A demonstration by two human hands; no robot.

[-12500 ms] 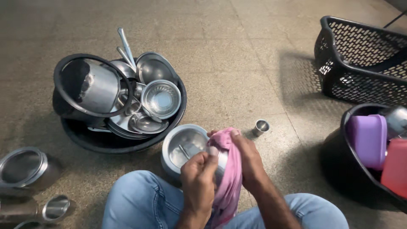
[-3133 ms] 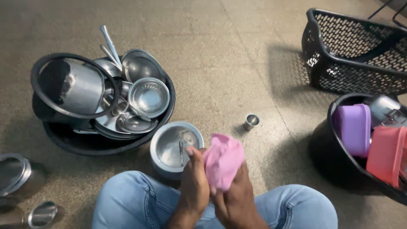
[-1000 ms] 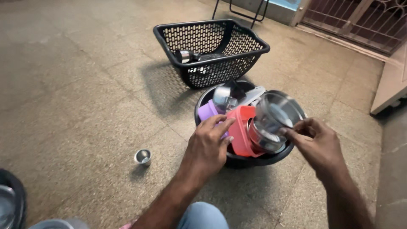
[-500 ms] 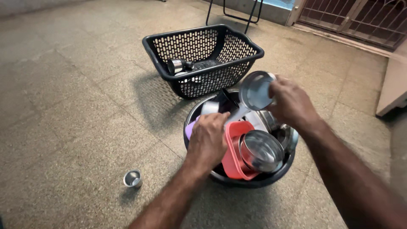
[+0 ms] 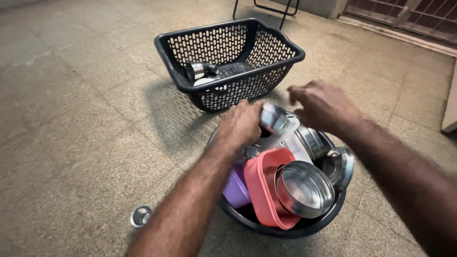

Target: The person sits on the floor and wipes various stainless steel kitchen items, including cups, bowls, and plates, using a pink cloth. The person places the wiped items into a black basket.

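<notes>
My left hand reaches into a black round tub and closes its fingers on a small steel bowl at the tub's far side. My right hand hovers just right of that bowl, blurred, fingers apart and holding nothing. In the tub lie a red plastic box on its edge, a purple box, a large steel bowl leaning against the red box, and a steel pot at the right.
A black perforated plastic basket stands on the stone floor just beyond the tub, with a steel tumbler lying inside. A small steel cup sits on the floor at the lower left. Chair legs stand at the top.
My right hand has let go of the round steel piece it held above the tub and is now empty. My left hand has moved up to the small steel bowl. The view has come closer.
</notes>
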